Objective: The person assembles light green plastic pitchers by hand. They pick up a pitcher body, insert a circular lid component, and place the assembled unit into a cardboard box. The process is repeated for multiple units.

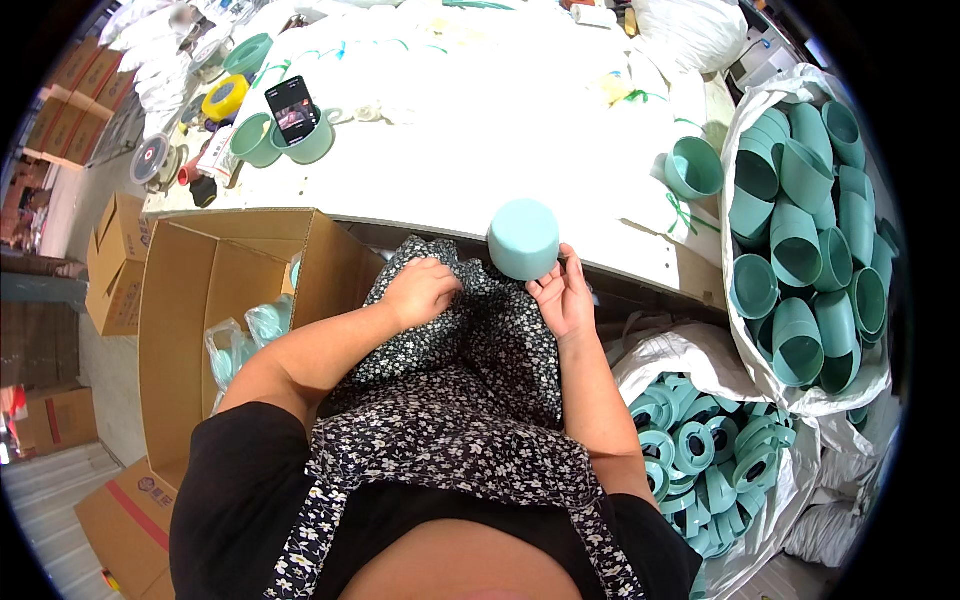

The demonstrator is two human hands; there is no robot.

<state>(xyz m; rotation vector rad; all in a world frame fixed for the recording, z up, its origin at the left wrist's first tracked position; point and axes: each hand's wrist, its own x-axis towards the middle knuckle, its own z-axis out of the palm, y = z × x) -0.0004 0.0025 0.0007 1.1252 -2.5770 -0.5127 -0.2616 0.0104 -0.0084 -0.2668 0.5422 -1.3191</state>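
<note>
My right hand point(565, 300) holds a pale teal plastic cup point(524, 240) by its lower right side, just in front of the table edge. The cup's smooth, rounded closed end faces up. Against the flowered apron point(450, 400) on my lap rests my left hand point(422, 291), its fingers curled in. What those fingers may hold is hidden. At the table's right edge lies another teal cup point(694, 168), its mouth showing.
A sack of teal cups point(797, 240) stands at the right, above a sack of teal ring-shaped parts point(700, 450). At my left is an open carton point(180, 340) with bagged pieces. A phone point(292, 110) leans on cups on the white table point(430, 170).
</note>
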